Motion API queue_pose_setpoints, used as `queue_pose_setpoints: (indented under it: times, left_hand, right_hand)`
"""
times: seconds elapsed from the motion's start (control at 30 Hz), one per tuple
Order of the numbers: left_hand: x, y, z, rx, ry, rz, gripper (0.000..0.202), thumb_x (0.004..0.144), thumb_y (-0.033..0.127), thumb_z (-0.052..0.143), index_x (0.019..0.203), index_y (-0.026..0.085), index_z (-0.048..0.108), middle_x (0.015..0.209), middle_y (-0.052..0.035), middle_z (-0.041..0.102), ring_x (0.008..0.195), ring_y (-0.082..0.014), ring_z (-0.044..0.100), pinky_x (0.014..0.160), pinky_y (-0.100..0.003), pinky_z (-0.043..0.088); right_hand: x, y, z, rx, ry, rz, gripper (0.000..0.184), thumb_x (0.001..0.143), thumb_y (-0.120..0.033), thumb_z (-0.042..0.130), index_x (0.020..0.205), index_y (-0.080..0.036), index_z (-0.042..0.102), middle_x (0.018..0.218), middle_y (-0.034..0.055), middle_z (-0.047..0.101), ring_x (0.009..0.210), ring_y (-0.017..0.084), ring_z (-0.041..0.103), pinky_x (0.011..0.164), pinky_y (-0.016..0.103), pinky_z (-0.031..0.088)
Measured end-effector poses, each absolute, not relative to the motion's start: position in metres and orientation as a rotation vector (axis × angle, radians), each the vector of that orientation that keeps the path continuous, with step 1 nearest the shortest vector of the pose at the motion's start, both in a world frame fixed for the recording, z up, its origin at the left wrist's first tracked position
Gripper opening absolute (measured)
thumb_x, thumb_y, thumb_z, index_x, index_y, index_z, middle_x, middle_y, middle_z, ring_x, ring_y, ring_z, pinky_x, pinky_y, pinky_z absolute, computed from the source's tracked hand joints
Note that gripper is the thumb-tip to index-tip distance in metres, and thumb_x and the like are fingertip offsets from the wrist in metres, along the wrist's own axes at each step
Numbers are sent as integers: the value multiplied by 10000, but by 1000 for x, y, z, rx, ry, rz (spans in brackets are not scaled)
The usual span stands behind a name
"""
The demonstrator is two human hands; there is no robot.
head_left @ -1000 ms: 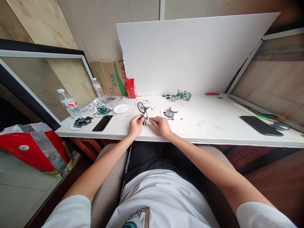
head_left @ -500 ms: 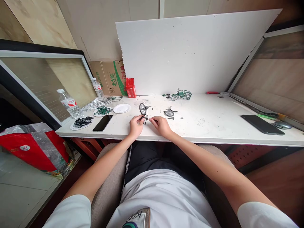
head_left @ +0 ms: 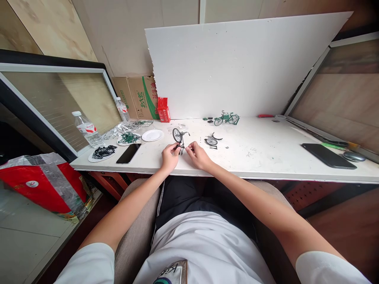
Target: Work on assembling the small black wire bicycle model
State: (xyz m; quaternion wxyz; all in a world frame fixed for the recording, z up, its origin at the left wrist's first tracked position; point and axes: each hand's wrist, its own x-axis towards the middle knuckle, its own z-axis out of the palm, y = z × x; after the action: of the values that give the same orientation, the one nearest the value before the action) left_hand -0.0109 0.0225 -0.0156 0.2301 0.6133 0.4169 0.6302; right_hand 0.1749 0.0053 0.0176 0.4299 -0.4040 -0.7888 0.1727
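Near the front edge of the white table (head_left: 266, 157), just ahead of the person's lap, both hands meet on a small black toy bicycle (head_left: 179, 141) that is only partly built. The left hand (head_left: 169, 156) pinches the lower end of its frame between thumb and fingertips, closed on it. The right hand (head_left: 199, 155) comes in from the other side with its fingertips drawn together at the same spot; whether they clamp the frame itself or some tiny part against it cannot be made out. The bicycle stands tilted, its long axis running from the hands up and away to the left, with the one fitted wheel (head_left: 177, 135) at the far end and the handlebar sticking out to the right of it. A loose wheel (head_left: 211, 141) lies flat on the table just right of the hands (with a thin dark piece beside it). Farther back, a finished green bicycle (head_left: 226, 118) stands side-on. To the left lie a phone (head_left: 128, 153) and a white plate (head_left: 152, 135).
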Motion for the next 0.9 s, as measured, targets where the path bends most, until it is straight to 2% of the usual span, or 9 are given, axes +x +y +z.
queue_pose_setpoints:
  times: [0.07, 0.17, 0.5, 0.6, 0.77, 0.83, 0.9]
  left_hand:
    - [-11, 24, -17, 1662, 1160, 1729, 363, 907, 387, 718, 1169, 143, 774, 1152, -168, 763, 1044, -277, 715, 953, -412, 575]
    - [-12, 27, -19, 1637, 1169, 1712, 351, 907, 364, 712, 1167, 136, 774, 1154, -170, 769, 1042, -278, 718, 966, -423, 568]
    - [-13, 24, -18, 1695, 1167, 1721, 296, 890, 279, 686, 1136, 158, 796, 1074, -133, 763, 1017, -256, 709, 965, -403, 561]
    - [-13, 22, -16, 1714, 1181, 1720, 280, 880, 257, 686, 1117, 160, 799, 1050, -125, 753, 1006, -251, 704, 964, -398, 560]
    - [-11, 17, -12, 1739, 1174, 1732, 265, 896, 290, 688, 1104, 167, 795, 1044, -120, 737, 1011, -248, 697, 944, -375, 564]
    - [-10, 16, -11, 1747, 1165, 1736, 270, 902, 324, 695, 1100, 169, 793, 1046, -120, 734, 1014, -248, 697, 943, -367, 564]
    - [-10, 16, -11, 1736, 1165, 1741, 288, 906, 350, 697, 1106, 165, 790, 1048, -123, 736, 1006, -248, 698, 939, -367, 565]
  right_hand:
    - [174, 6, 15, -979, -1969, 409, 242, 1045, -449, 447, 1041, -214, 509, 976, 89, 689, 822, 218, 625, 760, 331, 468]
    - [175, 7, 13, -938, -1998, 400, 205, 1043, -417, 433, 994, -223, 480, 966, 93, 683, 809, 216, 613, 752, 330, 459]
    - [178, 2, 14, -1067, -2059, 279, 236, 1075, -419, 438, 983, -234, 552, 814, 42, 697, 674, 206, 607, 651, 293, 361]
    - [178, 1, 17, -1093, -2049, 302, 261, 1082, -423, 444, 954, -233, 568, 775, 37, 689, 671, 206, 615, 655, 290, 371]
    - [177, 0, 21, -1053, -2079, 413, 371, 1110, -409, 353, 895, -229, 595, 847, 67, 729, 747, 210, 657, 744, 311, 421]
    - [176, 0, 21, -1040, -2051, 452, 369, 1110, -426, 328, 932, -230, 585, 864, 69, 725, 770, 215, 661, 754, 319, 433]
    - [175, 1, 19, -1050, -1999, 480, 293, 1088, -455, 374, 1020, -230, 549, 864, 58, 708, 750, 217, 647, 724, 319, 437]
